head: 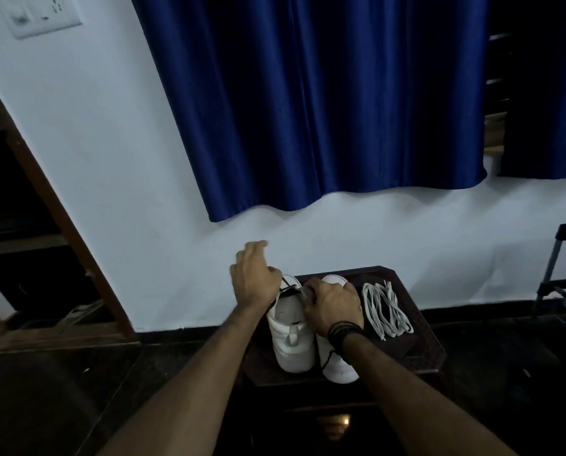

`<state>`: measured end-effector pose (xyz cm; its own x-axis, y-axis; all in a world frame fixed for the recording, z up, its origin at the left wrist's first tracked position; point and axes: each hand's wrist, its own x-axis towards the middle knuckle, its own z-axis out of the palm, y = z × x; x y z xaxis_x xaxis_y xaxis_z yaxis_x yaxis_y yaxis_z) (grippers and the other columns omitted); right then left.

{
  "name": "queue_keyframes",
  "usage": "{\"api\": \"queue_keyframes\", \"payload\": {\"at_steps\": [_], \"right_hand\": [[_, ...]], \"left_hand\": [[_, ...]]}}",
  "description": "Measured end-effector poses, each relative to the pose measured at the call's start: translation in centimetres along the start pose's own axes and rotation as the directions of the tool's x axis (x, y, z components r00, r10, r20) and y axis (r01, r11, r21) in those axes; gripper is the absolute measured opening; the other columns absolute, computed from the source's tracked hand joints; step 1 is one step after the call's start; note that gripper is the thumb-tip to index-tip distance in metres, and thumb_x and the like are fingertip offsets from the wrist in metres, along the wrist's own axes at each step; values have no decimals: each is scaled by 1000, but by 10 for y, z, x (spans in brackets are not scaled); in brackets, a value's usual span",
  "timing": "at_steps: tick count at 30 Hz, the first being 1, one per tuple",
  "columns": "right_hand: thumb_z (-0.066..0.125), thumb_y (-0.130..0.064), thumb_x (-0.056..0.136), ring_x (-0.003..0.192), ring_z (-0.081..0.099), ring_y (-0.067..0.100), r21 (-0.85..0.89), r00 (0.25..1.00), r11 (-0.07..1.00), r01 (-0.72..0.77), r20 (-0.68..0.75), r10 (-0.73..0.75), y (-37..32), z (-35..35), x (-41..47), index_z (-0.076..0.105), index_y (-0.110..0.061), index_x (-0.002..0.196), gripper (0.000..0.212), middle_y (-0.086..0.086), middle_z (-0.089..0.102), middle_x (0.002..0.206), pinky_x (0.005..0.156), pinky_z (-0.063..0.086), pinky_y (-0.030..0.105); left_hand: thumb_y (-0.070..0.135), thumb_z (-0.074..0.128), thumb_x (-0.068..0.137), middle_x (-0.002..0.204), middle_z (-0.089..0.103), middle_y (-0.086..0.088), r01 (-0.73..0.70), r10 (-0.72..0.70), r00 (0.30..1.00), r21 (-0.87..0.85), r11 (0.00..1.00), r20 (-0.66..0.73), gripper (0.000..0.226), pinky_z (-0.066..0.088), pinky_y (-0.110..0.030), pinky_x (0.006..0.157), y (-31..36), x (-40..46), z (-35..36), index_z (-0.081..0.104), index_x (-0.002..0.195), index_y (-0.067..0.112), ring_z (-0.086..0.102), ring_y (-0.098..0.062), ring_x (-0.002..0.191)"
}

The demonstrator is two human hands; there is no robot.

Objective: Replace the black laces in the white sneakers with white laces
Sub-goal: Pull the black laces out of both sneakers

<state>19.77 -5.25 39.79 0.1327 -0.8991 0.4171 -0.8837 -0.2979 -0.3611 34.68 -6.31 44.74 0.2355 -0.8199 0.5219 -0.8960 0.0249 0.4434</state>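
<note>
Both forearms are stretched fwd over a small dark wooden table [416, 343]. Left hand [255, 278], fingers curled, pinches the thin black lace [287, 284] above the left white high-top sneaker [291, 343]. Right hand [332, 306], w/ dark wrist bands, grips that shoe's top, hiding part of the right white sneaker [339, 366]. Loose bundle of white flat laces [387, 309] lies just right. Blue satin curtain [308, 100] hangs behind.
</note>
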Motion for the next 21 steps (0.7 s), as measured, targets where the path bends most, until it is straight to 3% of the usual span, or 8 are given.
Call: {"api": "queue_keyframes", "payload": {"at_steps": [2,4,6,10,12,15,18,21], "right_hand": [[40,-38,94,93,64,29,-6,1000,1000,2,-4,-2,-1,-1,0,62,-26,107,27,5,72,95,95,35,36],[41,-39,94,93,65,28,-13,1000,1000,6,-13,-6,-2,-2,-1,61,-27,107,27,4,72,94,94,34,36],[40,-40,95,93,65,27,-33,1000,999,6,-21,-7,-2,-2,-2,61,-28,107,27,3,72,95,93,34,36],[39,-39,94,92,65,27,-79,999,997,11,-37,-14,-2,1,0,61,-25,103,27,4,72,94,90,33,36],[40,-40,94,94,65,27,-92,1000,996,6,-27,-8,-3,0,1,62,-28,108,29,4,72,96,90,34,36],[41,-40,94,97,64,28,-87,1000,996,8,-20,-10,-3,0,1,62,-31,115,31,5,72,98,90,35,36],[50,-35,86,88,61,30,-133,996,991,4,-92,-16,-7,-3,-2,70,-29,96,23,5,71,78,80,36,38],[59,-36,69,76,54,28,-221,989,975,-24,-147,-9,-9,-2,-6,69,-26,68,15,-1,64,64,69,28,36]], "left_hand": [[9,53,82,141,53,-1,-351,302,913,150,924,275,59,34,-39,104,7,1,2,51,141,19,47,-26,126],[19,50,90,134,58,-4,-525,328,786,285,802,524,47,33,-38,100,14,-2,6,55,136,18,49,-27,123],[18,48,92,118,63,-6,-556,319,785,377,741,531,29,36,-35,91,14,-8,10,65,115,15,53,-28,114],[16,51,93,99,63,-4,-551,406,816,338,763,412,20,36,-33,74,3,-9,10,71,93,15,55,-24,102],[15,53,91,91,64,-3,-435,368,893,287,853,261,20,35,-33,71,-2,-5,6,72,83,15,59,-25,94],[15,55,93,93,67,-1,-114,120,992,188,976,-24,22,43,-35,75,-7,-1,-1,75,85,17,63,-26,89],[18,56,97,106,68,-1,181,-173,972,40,983,-158,20,45,-36,82,-12,0,-6,76,96,21,64,-28,94],[13,58,93,112,69,-4,401,-420,891,-136,906,-172,20,48,-38,88,-17,5,-10,75,99,23,64,-30,100]]}}
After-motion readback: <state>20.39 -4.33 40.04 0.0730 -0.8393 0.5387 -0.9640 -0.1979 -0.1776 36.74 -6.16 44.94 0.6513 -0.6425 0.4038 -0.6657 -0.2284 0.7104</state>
